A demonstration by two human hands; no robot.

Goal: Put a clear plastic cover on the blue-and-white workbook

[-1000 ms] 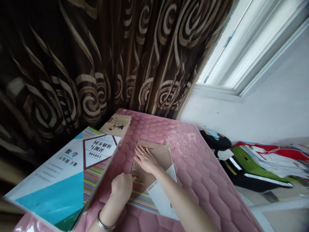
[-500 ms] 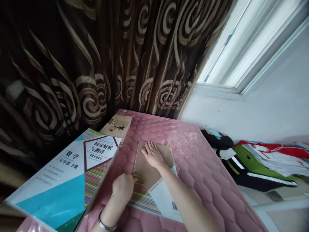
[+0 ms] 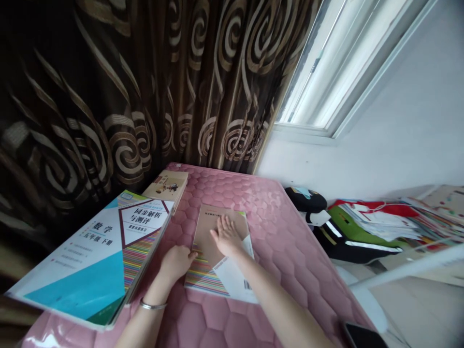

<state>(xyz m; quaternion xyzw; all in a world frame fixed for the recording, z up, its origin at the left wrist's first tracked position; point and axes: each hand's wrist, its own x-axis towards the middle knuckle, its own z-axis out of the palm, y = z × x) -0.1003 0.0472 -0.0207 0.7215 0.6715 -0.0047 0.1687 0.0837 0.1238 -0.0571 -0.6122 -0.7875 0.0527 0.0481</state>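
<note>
A book (image 3: 203,279) with a striped and white cover lies on the pink quilted surface (image 3: 275,227), partly wrapped in brown paper (image 3: 210,227). My right hand (image 3: 226,237) lies flat on the brown paper, fingers stretched out and spread. At the book's left edge my left hand (image 3: 177,263) presses with curled fingers, thumb on the paper fold. A metal bracelet (image 3: 152,305) circles my left wrist.
A large blue, white and striped workbook (image 3: 90,261) lies at the left, a small tan book (image 3: 166,183) behind it. A dark swirl-patterned curtain (image 3: 145,82) hangs behind. At right are a window (image 3: 337,67), a black and green bag (image 3: 337,232), piled papers (image 3: 384,222) and a phone (image 3: 362,336).
My right hand has slid along the brown paper, first away from me, then back toward the white flap. My left hand stays at the book's left edge. The view has shifted right.
</note>
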